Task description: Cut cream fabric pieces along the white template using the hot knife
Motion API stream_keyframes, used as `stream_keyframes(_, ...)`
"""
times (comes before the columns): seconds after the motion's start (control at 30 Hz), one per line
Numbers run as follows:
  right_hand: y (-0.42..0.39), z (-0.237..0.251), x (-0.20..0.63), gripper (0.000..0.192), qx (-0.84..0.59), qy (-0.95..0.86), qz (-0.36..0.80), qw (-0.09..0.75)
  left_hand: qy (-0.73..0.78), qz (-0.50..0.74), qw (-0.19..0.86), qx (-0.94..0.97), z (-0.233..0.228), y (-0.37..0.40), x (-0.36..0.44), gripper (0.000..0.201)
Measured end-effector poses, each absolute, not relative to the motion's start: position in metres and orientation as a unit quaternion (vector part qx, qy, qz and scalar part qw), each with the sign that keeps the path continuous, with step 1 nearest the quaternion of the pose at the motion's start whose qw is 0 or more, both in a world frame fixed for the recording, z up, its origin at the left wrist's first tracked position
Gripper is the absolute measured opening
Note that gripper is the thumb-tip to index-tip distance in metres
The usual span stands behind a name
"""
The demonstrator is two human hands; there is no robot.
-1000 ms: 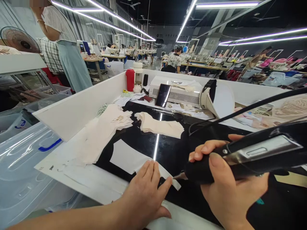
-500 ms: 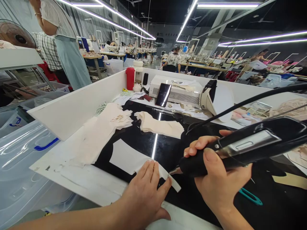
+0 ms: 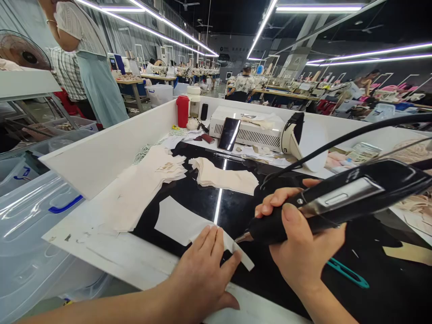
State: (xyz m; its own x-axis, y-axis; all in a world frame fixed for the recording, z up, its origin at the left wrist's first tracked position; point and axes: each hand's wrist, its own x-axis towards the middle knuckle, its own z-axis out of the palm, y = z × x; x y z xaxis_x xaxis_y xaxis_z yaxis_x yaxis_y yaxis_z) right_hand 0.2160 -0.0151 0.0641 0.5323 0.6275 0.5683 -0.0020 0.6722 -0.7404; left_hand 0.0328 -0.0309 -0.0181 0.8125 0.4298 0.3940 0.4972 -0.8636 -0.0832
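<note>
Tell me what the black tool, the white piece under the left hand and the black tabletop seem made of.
Black tool: smooth sheen, probably plastic; its silver panel glints like metal.
White piece: thin, matte, softly buckled, likely fabric, perhaps paper.
Black tabletop: glossy, mirroring a bright streak, maybe glass or acrylic.

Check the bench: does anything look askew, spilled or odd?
The white piece looks rucked near the left hand and the black tool, unlike its flatter far end. Further back, small scraps lie scattered untidily before the white box. I see no spill.
</note>
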Motion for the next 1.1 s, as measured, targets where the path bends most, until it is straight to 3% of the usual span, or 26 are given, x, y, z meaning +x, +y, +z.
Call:
stream_keyframes(0.77, 0.002, 0.055, 0.205, 0.038, -0.344, -0.460, 0.217, 0.789, -0.203, -0.210, 0.031, -0.956, -0.019, -0.022, 0.019, 0.087)
stream_keyframes(1.1, -0.019, 0.057, 0.202, 0.045, -0.365, -0.435, 0.205, 0.797, -0.208, -0.155, -0.177, -0.949, 0.006, -0.009, -0.001, 0.074)
